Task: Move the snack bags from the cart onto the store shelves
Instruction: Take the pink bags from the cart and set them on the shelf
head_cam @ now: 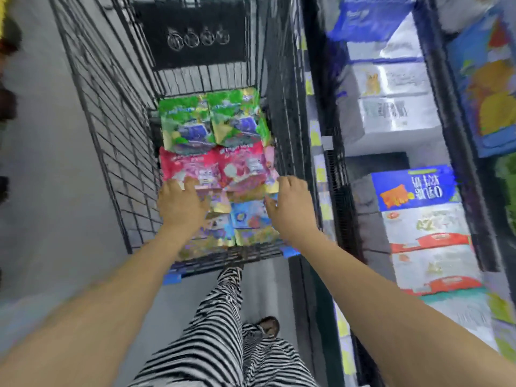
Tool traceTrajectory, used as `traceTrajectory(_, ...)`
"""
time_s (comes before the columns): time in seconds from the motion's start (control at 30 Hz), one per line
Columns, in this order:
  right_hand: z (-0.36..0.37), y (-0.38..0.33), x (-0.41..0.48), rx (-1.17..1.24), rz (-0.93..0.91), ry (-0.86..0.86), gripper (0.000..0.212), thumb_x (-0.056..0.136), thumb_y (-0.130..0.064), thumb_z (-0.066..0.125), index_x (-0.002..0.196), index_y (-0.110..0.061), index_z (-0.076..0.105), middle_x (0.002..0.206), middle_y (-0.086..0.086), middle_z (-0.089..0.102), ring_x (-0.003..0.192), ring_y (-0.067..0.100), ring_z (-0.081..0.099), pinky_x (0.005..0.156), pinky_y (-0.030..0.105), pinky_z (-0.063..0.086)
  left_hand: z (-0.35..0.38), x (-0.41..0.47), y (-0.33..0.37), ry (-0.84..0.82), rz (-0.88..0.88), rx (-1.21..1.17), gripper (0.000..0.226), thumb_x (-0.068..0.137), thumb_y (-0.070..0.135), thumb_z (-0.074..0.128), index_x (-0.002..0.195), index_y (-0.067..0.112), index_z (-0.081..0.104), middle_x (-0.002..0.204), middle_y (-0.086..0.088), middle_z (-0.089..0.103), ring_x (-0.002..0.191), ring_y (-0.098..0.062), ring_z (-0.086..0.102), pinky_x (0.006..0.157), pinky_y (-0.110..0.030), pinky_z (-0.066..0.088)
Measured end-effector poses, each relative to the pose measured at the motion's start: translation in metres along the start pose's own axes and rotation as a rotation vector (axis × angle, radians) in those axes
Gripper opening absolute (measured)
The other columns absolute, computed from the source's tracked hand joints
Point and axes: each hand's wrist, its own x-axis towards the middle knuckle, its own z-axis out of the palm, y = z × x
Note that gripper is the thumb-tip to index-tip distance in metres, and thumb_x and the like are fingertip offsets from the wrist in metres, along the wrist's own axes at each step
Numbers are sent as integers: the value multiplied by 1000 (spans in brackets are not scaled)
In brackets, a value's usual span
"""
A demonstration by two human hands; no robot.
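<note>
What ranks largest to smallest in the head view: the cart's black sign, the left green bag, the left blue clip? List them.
1. black sign, largest even though farthest
2. left green bag
3. left blue clip, smallest though nearest

This was a shop aisle. A black wire cart (111, 135) stood on a grey floor (42, 177), loaded with rows of bright snack bags (212, 121) in green, pink and blue. Just beside it on the right ran dark shelves (449, 113) stacked with printed boxes (418, 188) of goods, many alike. Yellow price tags (315, 138) lined the shelf edges. A black sign (192, 32) with printed symbols hung at the cart's far end.
</note>
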Motion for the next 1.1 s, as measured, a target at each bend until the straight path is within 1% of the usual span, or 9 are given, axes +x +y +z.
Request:
traceTrajectory(0.17, 26, -14, 77, 189, 235, -177, 66, 92, -40, 56, 139, 1, 33, 136, 22, 42, 127, 36, 38, 104, 42, 33, 18, 60, -23, -99, -136, -89, 74, 96, 56, 40, 145, 1, 34, 138, -27, 40, 126, -42, 39, 105, -47, 35)
traceTrajectory(0.43, 81, -2, 163, 545, 537, -294, 78, 78, -42, 74, 132, 1, 38, 129, 19, 51, 117, 35, 53, 95, 43, 46, 62, 132, -44, -224, -358, -533, 98, 83, 59, 62, 152, 5, 17, 145, -23, 36, 132, -39, 40, 105, -47, 39)
traceTrajectory(0.57, 104, 6, 187, 686, 656, -306, 64, 70, -36, 82, 117, -3, 54, 113, 13, 65, 100, 29, 64, 88, 42, 54, 79, 150, -46, -142, -499, -765, 92, 65, 50, 83, 136, 9, 39, 130, -13, 51, 112, -32, 57, 90, -38, 48)
traceTrajectory(0.67, 109, 12, 197, 713, 666, -376, 57, 65, -34, 86, 104, -2, 59, 94, 12, 70, 84, 27, 68, 78, 43, 58, 85, 157, -42, -182, -546, -975, 93, 59, 34, 91, 130, 8, 36, 122, -5, 58, 107, -23, 58, 92, -31, 46)
traceTrajectory(0.8, 101, 12, 196, 875, 643, -479, 48, 72, -13, 82, 105, -11, 47, 90, 3, 61, 70, 14, 59, 50, 19, 51, 83, 156, -41, -217, -552, -1073, 104, 54, 29, 94, 134, 11, 29, 127, -6, 57, 113, -22, 56, 101, -33, 44)
traceTrajectory(0.9, 98, 13, 184, 969, 640, -507, 53, 71, -2, 80, 114, -12, 50, 112, 13, 65, 90, 27, 67, 69, 30, 59, 75, 146, -42, -269, -533, -1164, 110, 48, 28, 95, 138, 15, 33, 125, -2, 59, 110, -18, 57, 97, -31, 45)
traceTrajectory(1.0, 91, 9, 163, 981, 634, -474, 69, 73, 2, 77, 131, -11, 42, 113, 8, 62, 106, 35, 62, 93, 47, 53, 65, 124, -44, -311, -515, -1179, 125, 27, 39, 97, 136, 21, 40, 121, -2, 65, 106, -20, 63, 86, -36, 53)
traceTrajectory(1.07, 87, 6, 148, 995, 635, -469, 80, 72, 3, 76, 139, -11, 34, 112, 11, 61, 103, 37, 63, 91, 54, 52, 61, 107, -45, -302, -520, -1200, 103, 40, 23, 97, 128, 21, 44, 115, -6, 67, 99, -23, 66, 64, -31, 55)
traceTrajectory(1.1, 84, 5, 139, 1031, 630, -471, 81, 72, 5, 74, 139, -14, 34, 112, 13, 63, 98, 34, 64, 89, 55, 53, 56, 98, -43, -302, -525, -1213, 94, 46, 18, 96, 125, 21, 45, 115, -7, 66, 101, -25, 65, 64, -32, 56)
